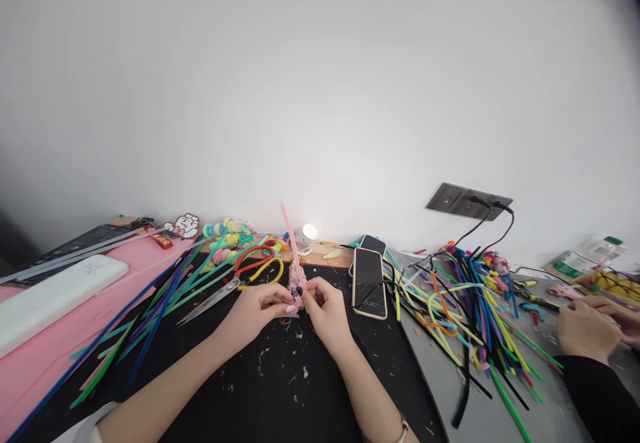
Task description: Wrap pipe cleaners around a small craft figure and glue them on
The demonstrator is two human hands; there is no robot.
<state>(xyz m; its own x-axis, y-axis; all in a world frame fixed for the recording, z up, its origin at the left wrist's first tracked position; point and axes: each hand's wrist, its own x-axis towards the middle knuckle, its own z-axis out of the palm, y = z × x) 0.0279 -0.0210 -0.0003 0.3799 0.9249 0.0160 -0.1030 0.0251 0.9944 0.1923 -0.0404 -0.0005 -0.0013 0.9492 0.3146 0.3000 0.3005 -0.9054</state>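
Fingers of my left hand [263, 304] are pinched on the lower part of a small pink pipe-cleaner figure [297, 275] with a dark spot at its middle. From its top a long pink pipe cleaner [289, 229] sticks upward. My right hand [325, 304] grips the figure's other side, thumb and fingers bent in against it. Both hands partly cover the figure, so its exact shape is unclear. Beyond my left hand lie scissors [233, 284] with red and yellow handles, blades pointing left. A white cup [306, 237] with a bright top stands behind the figure.
Two phones [369, 283] lie right of my hands. Loose coloured pipe cleaners [480, 309] spread over the grey mat, and more [165, 309] lie at left by a long white box [65, 296]. A co-worker's hands [590, 329] are at far right. Cords run to a wall socket [470, 201].
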